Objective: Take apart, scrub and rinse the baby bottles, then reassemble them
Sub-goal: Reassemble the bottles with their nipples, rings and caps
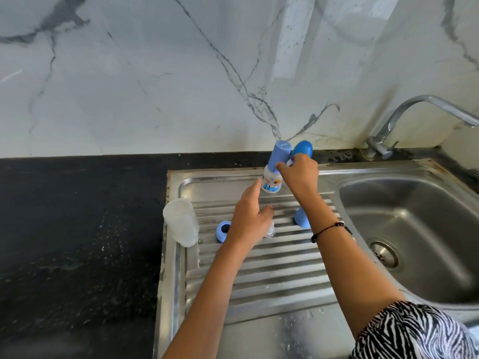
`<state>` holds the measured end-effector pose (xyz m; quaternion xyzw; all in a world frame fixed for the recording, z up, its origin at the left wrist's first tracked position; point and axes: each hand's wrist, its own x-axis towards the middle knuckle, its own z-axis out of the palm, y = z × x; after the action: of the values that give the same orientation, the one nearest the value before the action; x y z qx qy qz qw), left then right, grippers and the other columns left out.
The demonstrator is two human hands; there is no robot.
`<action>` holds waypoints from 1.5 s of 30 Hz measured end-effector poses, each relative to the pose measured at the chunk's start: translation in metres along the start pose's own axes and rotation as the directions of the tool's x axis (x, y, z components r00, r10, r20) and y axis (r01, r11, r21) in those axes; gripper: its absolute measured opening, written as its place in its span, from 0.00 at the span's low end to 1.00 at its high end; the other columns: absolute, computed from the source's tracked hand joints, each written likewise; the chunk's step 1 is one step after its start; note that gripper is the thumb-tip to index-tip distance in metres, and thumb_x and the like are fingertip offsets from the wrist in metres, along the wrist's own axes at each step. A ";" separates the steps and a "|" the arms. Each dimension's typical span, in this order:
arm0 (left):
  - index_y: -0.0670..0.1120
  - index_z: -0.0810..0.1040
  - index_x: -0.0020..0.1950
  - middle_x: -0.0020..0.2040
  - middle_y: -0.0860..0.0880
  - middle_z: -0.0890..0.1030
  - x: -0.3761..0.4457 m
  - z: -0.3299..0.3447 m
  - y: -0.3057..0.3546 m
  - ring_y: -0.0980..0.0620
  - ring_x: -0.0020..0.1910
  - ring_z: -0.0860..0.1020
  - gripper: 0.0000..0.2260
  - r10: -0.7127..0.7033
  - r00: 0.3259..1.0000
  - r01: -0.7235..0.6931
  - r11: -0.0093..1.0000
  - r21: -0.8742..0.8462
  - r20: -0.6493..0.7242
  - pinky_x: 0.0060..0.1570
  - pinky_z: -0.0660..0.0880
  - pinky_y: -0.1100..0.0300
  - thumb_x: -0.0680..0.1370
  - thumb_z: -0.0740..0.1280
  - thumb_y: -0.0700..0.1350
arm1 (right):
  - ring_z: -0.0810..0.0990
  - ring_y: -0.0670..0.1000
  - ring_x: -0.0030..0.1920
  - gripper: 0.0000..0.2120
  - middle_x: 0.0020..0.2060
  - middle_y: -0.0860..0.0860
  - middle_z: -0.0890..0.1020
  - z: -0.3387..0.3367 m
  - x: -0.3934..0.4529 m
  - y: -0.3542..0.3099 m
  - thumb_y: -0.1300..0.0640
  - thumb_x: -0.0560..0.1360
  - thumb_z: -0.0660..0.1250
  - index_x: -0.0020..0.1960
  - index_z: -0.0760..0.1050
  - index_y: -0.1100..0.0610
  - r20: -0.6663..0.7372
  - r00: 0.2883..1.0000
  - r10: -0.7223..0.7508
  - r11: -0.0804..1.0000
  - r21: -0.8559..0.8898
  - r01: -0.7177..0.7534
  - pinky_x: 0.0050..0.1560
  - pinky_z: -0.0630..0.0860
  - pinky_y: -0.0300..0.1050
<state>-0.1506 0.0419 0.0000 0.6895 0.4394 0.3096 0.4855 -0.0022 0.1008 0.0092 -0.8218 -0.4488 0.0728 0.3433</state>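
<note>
**Both hands at the bottles on the drainboard**

Left of centre, a clear bottle body lies by a blue ring. The left hand, fingers relaxed and apart, touches the capped bottle. The right hand grips a second bottle. A blue cap stands mid-frame; sink right.

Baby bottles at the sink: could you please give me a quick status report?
Right hand grips two capped bottles at drainboard's back. Left hand open, reaching toward them. Blue ring and clear bottle body lie apart. Nothing blocking.
</note>
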 end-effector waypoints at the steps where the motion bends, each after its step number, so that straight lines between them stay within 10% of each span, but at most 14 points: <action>1: 0.47 0.56 0.77 0.76 0.50 0.61 -0.004 -0.002 0.000 0.54 0.73 0.61 0.27 0.007 1.000 -0.007 1.000 0.016 0.001 0.65 0.60 0.67 0.79 0.59 0.36 | 0.68 0.52 0.32 0.11 0.29 0.53 0.69 -0.002 -0.007 -0.002 0.59 0.72 0.65 0.36 0.65 0.61 -0.006 1.000 0.004 1.000 -0.002 -0.004 0.31 0.62 0.41; 8: 0.45 0.65 0.73 0.69 0.47 0.71 -0.038 -0.027 -0.005 0.52 0.68 0.69 0.23 0.093 0.986 -0.066 0.979 0.193 -0.136 0.57 0.61 0.72 0.78 0.60 0.34 | 0.82 0.60 0.41 0.08 0.37 0.61 0.83 0.008 -0.082 -0.033 0.63 0.72 0.64 0.42 0.80 0.67 0.223 0.963 -0.148 0.977 0.182 0.108 0.48 0.79 0.56; 14: 0.40 0.73 0.66 0.60 0.42 0.77 -0.053 -0.059 -0.013 0.46 0.60 0.74 0.18 0.245 0.927 -0.098 0.888 0.448 -0.283 0.58 0.71 0.58 0.76 0.61 0.32 | 0.81 0.54 0.41 0.08 0.37 0.55 0.82 0.018 -0.115 -0.063 0.66 0.73 0.62 0.42 0.80 0.59 0.326 0.910 -0.257 0.951 0.250 0.179 0.45 0.77 0.46; 21: 0.54 0.65 0.73 0.73 0.48 0.61 -0.043 -0.100 -0.042 0.41 0.70 0.59 0.25 0.173 0.958 0.073 0.623 0.779 -0.228 0.64 0.63 0.47 0.77 0.64 0.41 | 0.74 0.54 0.60 0.17 0.60 0.54 0.77 0.047 -0.119 -0.062 0.59 0.76 0.63 0.64 0.73 0.55 0.474 0.823 -0.314 0.888 -0.160 0.431 0.59 0.68 0.44; 25: 0.55 0.61 0.75 0.74 0.45 0.59 -0.040 -0.104 -0.050 0.40 0.67 0.62 0.27 0.008 0.985 0.118 0.699 0.706 -0.172 0.64 0.64 0.48 0.78 0.63 0.40 | 0.70 0.59 0.62 0.19 0.60 0.57 0.75 0.067 -0.124 -0.035 0.57 0.76 0.63 0.66 0.70 0.52 0.569 0.777 -0.267 0.758 -0.374 0.534 0.61 0.66 0.48; 31: 0.53 0.65 0.72 0.64 0.43 0.65 -0.040 -0.106 -0.027 0.45 0.59 0.71 0.24 0.069 0.979 0.045 0.845 0.532 -0.193 0.54 0.70 0.60 0.77 0.67 0.45 | 0.76 0.53 0.50 0.08 0.51 0.55 0.77 0.038 -0.127 -0.032 0.56 0.75 0.66 0.53 0.73 0.56 0.501 0.826 -0.260 0.893 -0.202 0.403 0.46 0.74 0.42; 35: 0.54 0.68 0.63 0.59 0.49 0.69 -0.046 -0.118 0.009 0.51 0.55 0.73 0.19 0.084 0.974 -0.071 0.995 0.067 -0.209 0.51 0.74 0.58 0.74 0.70 0.48 | 0.81 0.51 0.39 0.11 0.41 0.52 0.79 -0.062 -0.120 -0.039 0.54 0.73 0.70 0.49 0.73 0.58 0.485 0.859 -0.165 0.986 0.094 0.137 0.42 0.78 0.44; 38: 0.49 0.70 0.58 0.57 0.46 0.74 -0.050 -0.110 0.021 0.48 0.55 0.76 0.16 0.067 0.998 -0.068 0.844 -0.532 -0.022 0.48 0.79 0.54 0.73 0.71 0.44 | 0.82 0.51 0.38 0.10 0.42 0.57 0.81 -0.121 -0.131 -0.023 0.61 0.72 0.68 0.52 0.75 0.62 0.552 0.816 -0.174 0.773 0.589 -0.233 0.41 0.82 0.43; 40: 0.47 0.70 0.58 0.57 0.46 0.75 -0.047 -0.092 0.015 0.48 0.53 0.77 0.16 -0.021 0.999 0.031 0.951 -0.307 0.037 0.47 0.78 0.54 0.74 0.71 0.48 | 0.82 0.53 0.41 0.12 0.46 0.60 0.82 -0.113 -0.129 0.000 0.62 0.71 0.68 0.53 0.75 0.65 0.564 0.826 -0.009 0.844 0.447 -0.296 0.39 0.81 0.42; 42: 0.50 0.70 0.58 0.54 0.49 0.75 -0.047 -0.066 0.010 0.49 0.50 0.76 0.19 -0.036 0.999 0.034 0.949 0.313 0.001 0.46 0.75 0.55 0.72 0.72 0.53 | 0.81 0.56 0.44 0.11 0.49 0.60 0.81 -0.098 -0.134 0.031 0.59 0.73 0.68 0.53 0.75 0.64 0.405 0.896 0.180 0.983 -0.061 -0.170 0.40 0.77 0.43; 45: 0.47 0.72 0.57 0.54 0.47 0.77 -0.056 -0.053 0.013 0.49 0.47 0.79 0.17 -0.069 0.997 0.070 0.997 -0.021 0.038 0.43 0.78 0.56 0.72 0.72 0.49 | 0.81 0.53 0.38 0.08 0.42 0.57 0.80 -0.096 -0.139 0.046 0.61 0.73 0.70 0.51 0.75 0.62 0.513 0.857 0.042 0.980 0.147 -0.136 0.37 0.80 0.40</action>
<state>-0.2157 0.0109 0.0297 0.6740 0.4506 0.2844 0.5116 -0.0111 -0.0738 0.0264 -0.7597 -0.4761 0.3422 0.2813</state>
